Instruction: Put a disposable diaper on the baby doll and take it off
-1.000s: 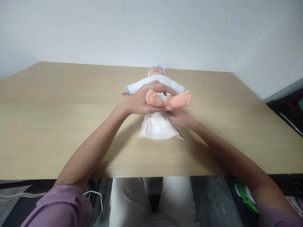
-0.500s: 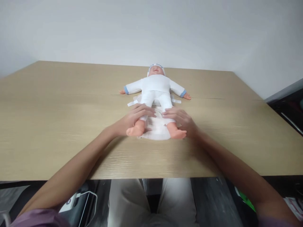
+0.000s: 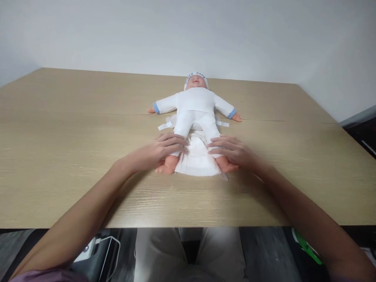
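A baby doll (image 3: 196, 100) in white clothes with blue cuffs and a printed white cap lies on its back, arms out and feet toward me. Under its hips and between its parted legs is a spread white diaper (image 3: 199, 161), its side tabs (image 3: 165, 126) sticking out on both sides. My left hand (image 3: 166, 149) curls its fingers over the doll's lower leg on the left, just above the bare foot (image 3: 167, 166). On the other side, my right hand (image 3: 230, 150) holds the other lower leg the same way. Both thumbs are mostly hidden.
The doll lies on a wide wooden table (image 3: 88, 129) with a thin seam across it. A pale wall (image 3: 164, 35) stands behind. Below the front edge are my legs (image 3: 160, 254), a white plug with a cable (image 3: 88, 250) and a green object (image 3: 308, 246).
Both hands have moved apart, and the doll's legs are spread wider. More of the diaper shows between them. The camera view has shifted slightly.
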A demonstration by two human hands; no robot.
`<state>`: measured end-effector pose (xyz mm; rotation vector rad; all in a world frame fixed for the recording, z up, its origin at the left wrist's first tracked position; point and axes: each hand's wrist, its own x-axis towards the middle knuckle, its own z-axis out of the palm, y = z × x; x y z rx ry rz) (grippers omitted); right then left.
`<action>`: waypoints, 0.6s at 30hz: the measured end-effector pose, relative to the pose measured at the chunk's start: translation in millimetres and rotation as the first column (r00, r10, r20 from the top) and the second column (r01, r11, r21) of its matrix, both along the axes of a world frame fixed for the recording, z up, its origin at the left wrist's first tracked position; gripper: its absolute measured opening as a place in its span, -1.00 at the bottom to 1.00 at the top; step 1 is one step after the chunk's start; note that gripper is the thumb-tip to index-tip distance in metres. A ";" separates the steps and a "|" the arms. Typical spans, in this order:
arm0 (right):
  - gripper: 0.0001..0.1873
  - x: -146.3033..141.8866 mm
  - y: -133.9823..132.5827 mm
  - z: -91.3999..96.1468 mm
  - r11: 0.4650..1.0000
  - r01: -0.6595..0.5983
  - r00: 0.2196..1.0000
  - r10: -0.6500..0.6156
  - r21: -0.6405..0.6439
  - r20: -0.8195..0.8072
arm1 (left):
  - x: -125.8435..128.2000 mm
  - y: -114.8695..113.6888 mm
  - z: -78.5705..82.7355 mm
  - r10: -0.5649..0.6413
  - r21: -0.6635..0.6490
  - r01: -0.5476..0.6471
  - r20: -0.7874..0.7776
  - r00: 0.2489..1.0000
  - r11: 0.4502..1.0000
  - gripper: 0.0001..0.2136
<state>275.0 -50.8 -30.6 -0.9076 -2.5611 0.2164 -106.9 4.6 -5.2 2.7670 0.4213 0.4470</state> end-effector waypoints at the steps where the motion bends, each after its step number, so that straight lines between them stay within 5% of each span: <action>1: -0.54 0.6 -0.3 0.5 1.000 -0.009 1.000 0.009 -0.004 -0.011 | 0.6 -1.0 0.9 -0.001 -0.017 0.001 -0.005 1.000 1.000 -0.54; 10: -0.51 5.0 -3.7 13.3 0.977 -0.017 0.991 -0.011 -0.214 -0.130 | -0.7 -7.5 13.6 0.064 -0.212 -0.062 0.001 0.998 0.975 -0.54; 13: -0.54 -6.7 -14.9 21.7 0.980 0.085 0.990 -0.103 -0.178 -0.097 | 5.9 -15.6 11.8 0.146 -0.176 -0.151 -0.039 0.988 0.973 -0.63; 18: -0.12 -29.5 -39.6 26.4 0.990 0.142 0.987 -0.140 -0.019 0.073 | 23.9 -29.9 1.5 0.241 -0.038 -0.247 -0.118 0.963 0.968 -0.23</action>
